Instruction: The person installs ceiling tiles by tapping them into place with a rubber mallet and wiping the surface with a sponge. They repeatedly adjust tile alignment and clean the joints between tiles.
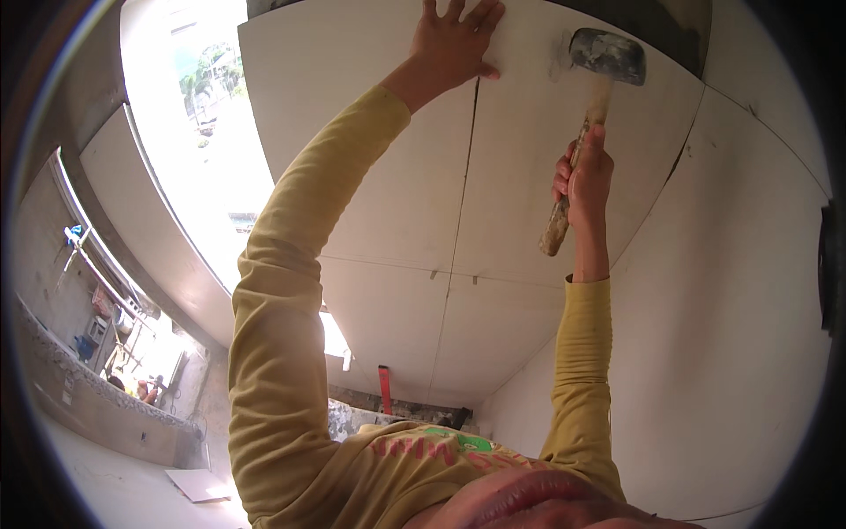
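Observation:
My left hand (454,40), fingers spread, rests against a large white tile panel (388,159) near its top edge, beside a vertical joint. My right hand (582,172) grips the wooden handle of a mallet (555,220) with a dark, whitish-smeared head (608,55). The head is up by the panel at the upper right, over a grey smudge; whether it touches cannot be told. Both my arms reach up in yellow sleeves. Small tabs sit along a horizontal joint lower down.
A bright opening (176,132) is at upper left. Farther left are another panel (132,185) and an area with rails, buckets and small, unclear objects. A white board (196,485) lies lower left. A red upright piece (384,388) shows low centre, and a plain wall (723,309) runs along the right.

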A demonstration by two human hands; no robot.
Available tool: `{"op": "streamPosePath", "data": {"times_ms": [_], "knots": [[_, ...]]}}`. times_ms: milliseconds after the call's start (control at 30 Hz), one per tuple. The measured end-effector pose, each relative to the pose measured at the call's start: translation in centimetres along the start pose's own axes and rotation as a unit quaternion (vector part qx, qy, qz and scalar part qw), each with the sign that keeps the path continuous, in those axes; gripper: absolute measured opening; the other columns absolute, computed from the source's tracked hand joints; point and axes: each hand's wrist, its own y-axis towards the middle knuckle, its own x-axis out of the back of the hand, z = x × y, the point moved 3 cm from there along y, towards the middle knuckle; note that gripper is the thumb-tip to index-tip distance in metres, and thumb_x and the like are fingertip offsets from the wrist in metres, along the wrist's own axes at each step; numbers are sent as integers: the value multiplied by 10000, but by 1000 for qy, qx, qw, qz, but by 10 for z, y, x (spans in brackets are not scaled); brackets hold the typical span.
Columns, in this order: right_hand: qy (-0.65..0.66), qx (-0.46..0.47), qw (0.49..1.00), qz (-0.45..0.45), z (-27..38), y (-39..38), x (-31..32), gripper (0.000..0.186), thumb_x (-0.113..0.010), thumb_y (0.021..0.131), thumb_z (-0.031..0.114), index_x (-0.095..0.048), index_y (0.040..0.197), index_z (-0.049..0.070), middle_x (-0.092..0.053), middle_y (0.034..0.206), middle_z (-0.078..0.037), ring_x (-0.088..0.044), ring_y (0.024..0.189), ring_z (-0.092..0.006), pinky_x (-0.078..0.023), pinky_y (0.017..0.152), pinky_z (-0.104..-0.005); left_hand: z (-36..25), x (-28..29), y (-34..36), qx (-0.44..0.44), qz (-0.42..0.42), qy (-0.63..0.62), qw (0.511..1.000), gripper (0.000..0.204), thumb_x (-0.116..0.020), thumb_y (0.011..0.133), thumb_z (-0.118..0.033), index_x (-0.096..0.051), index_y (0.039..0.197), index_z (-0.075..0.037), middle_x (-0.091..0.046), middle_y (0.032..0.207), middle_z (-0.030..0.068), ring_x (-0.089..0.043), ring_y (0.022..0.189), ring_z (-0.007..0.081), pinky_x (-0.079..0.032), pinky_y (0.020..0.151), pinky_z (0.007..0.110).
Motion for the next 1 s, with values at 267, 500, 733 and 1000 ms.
{"op": "streamPosePath", "data": {"times_ms": [267,500,733,1000], "knots": [[-80,221,971,-53,-5,33,-6,706,-412,1000,728,-427,735,73,-408,541,-13,-407,409,-123,-334,372,-272,-7,2,4,-6,8,-5,1000,1132,-727,760,-692,-287,1608,-85,-281,1683,78,-123,1575,393,-48,1193,755],[103,218,964,-113,37,-27,3,726,-416,976,764,-439,755,73,-412,550,-1,-385,407,-106,-341,374,-284,-5,14,-4,6,66,-28,997,1103,-659,839,-677,-201,1625,-53,-269,1683,116,-97,1577,407,-18,1202,736],[-35,50,998,-24,12,16,5,702,-415,988,747,-413,708,103,-363,519,31,-358,382,-88,-321,355,-280,-2,22,2,19,66,-35,997,1000,-610,881,-604,-221,1622,-57,-275,1681,120,-97,1574,419,-19,1203,732],[-23,69,996,-50,36,-40,16,734,-385,976,780,-425,724,91,-384,510,12,-390,378,-95,-326,355,-273,-5,24,-1,30,42,-47,998,975,-625,865,-536,-253,1602,-17,-320,1656,141,-123,1568,426,-38,1206,729]]}}
